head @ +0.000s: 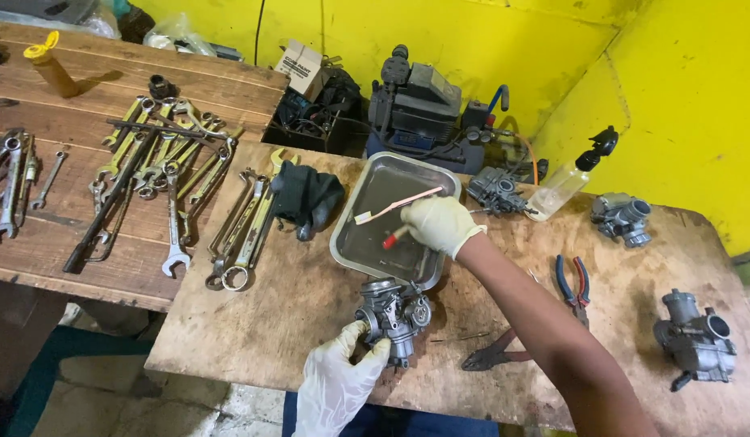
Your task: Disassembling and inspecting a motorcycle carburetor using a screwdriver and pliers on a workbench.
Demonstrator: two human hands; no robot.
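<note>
The left hand [336,380], gloved, grips a carburetor [394,311] that stands on the wooden table [294,324] near its front edge, just below a steel tray [367,235]. The right hand [440,224], also gloved, reaches over the tray and closes its fingers on a small red-handled tool [394,237], probably a screwdriver, though the hand hides most of it. A toothbrush [395,204] lies across the tray, its bristles at the left end.

Left of the tray sits a dark cloth [310,196], and beyond it a spread of wrenches [169,174]. To the right lie blue-and-red pliers [575,283] and dark cutters [492,354]. Three more carburetors rest on the table: one behind the tray [496,192], one at the far right [623,217], one near the right front [697,338]. A spray bottle [571,178] lies between the back two.
</note>
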